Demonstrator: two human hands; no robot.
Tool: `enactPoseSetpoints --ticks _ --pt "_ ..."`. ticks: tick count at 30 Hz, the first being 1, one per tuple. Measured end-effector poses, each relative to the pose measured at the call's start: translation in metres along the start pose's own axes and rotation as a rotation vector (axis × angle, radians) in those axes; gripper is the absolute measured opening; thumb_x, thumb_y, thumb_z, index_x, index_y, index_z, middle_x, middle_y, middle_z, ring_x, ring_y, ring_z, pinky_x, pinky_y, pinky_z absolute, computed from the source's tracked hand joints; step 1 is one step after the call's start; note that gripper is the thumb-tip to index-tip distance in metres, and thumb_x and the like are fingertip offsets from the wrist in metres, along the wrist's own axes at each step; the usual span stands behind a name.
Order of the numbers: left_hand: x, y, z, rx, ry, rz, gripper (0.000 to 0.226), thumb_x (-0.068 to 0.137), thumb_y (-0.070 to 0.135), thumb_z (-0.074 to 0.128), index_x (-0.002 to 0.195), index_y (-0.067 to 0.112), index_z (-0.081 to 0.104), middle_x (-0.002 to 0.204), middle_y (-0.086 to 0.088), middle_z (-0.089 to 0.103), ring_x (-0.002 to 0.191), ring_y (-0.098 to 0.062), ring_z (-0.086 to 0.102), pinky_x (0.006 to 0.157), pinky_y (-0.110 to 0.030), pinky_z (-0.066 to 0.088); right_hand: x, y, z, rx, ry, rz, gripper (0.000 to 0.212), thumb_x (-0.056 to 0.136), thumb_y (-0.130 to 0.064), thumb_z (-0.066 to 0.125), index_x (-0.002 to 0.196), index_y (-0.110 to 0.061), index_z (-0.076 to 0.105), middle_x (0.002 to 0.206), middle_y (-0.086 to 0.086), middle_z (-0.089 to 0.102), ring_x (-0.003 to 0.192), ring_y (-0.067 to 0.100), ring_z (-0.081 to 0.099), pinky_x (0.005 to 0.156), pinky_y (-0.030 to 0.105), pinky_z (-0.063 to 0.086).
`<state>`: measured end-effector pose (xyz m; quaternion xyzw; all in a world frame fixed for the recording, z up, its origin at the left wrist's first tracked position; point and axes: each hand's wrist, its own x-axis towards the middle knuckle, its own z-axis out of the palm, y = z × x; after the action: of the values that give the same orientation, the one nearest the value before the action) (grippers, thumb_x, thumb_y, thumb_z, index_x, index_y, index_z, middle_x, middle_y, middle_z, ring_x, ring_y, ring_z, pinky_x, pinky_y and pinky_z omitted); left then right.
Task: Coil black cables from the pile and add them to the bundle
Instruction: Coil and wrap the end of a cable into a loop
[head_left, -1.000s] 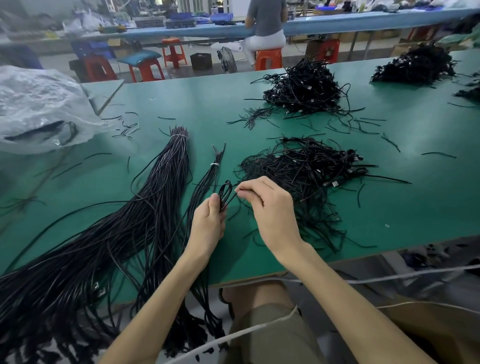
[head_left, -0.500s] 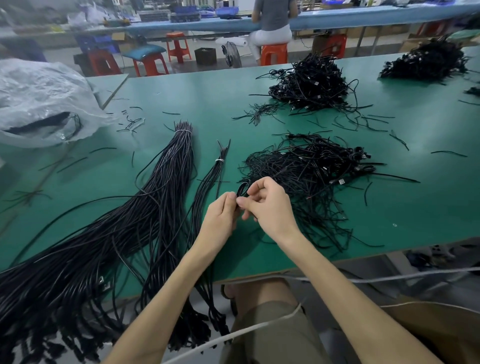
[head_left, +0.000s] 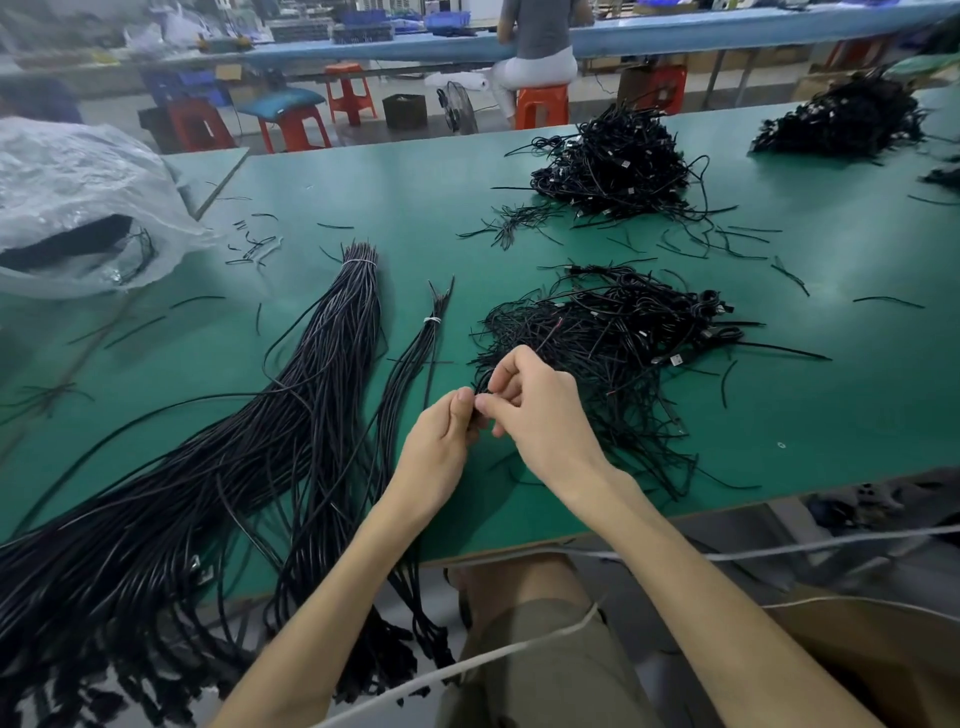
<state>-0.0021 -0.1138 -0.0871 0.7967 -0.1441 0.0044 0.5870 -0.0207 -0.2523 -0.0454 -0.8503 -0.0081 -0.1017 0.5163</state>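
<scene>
Currently logged at near edge of flat green table (head_left: 831, 395): left hand (head_left: 441, 452) and right hand (head_left: 540, 421) held close together, fingertips meeting, both curled and pinching one thin black cable (head_left: 479, 387) between thumb and fingers. Cannot tell number of loops in it; mostly hidden behind fingers. Noted just beyond right hand: loose tangled pile of thin black cables (head_left: 623, 332), spread low on table, small white labels on a few strands. Noted just left of left hand: slim bundle of long black cables (head_left: 415, 374), bound near far end by white tie (head_left: 432, 320), near ends hanging over table edge. Beside that, further left: thick bundle of long black cables (head_left: 311, 395), bound at far end by second white tie (head_left: 360, 261), fanning toward lower left and drooping off table. Recorded farther back on table: heaped black cable mound (head_left: 613, 166) at centre, another black mound (head_left: 841, 119) at far right, well apart from hands. Short black offcuts scattered across green surface. Crumpled clear plastic bag (head_left: 78, 197) at left, dark contents visible in its mouth. Behind table: person seated on orange plastic stool (head_left: 543, 104) at long blue bench (head_left: 727, 31). White cord (head_left: 467, 670) across lap below table edge.
</scene>
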Motion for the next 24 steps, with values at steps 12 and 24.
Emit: enactPoseSetpoints --ticks 12,24 --pt "-0.005 0.006 0.0 0.119 -0.074 0.03 0.055 0.105 0.059 0.02 0.075 0.019 0.043 0.06 0.015 0.042 0.059 -0.012 0.038 0.063 -0.038 0.029 -0.011 -0.034 -0.007 -0.452 -0.075 -0.126 0.008 0.098 -0.003 0.048 0.097 -0.011 0.046 0.092 0.01 0.067 0.081 0.032 0.064 0.073 0.047 0.055" --pt "-0.002 0.01 -0.006 -0.236 0.041 -0.101 0.062 0.113 0.037 0.029 0.056 0.025 0.051 0.047 0.012 0.031 0.042 -0.004 0.024 0.042 -0.016 0.023 -0.019 -0.022 0.007 -0.117 -0.036 -0.122 0.014 0.101 -0.016 0.061 0.104 -0.019 0.048 0.091 -0.001 0.062 0.082 0.018 0.063 0.076 0.043 0.055"
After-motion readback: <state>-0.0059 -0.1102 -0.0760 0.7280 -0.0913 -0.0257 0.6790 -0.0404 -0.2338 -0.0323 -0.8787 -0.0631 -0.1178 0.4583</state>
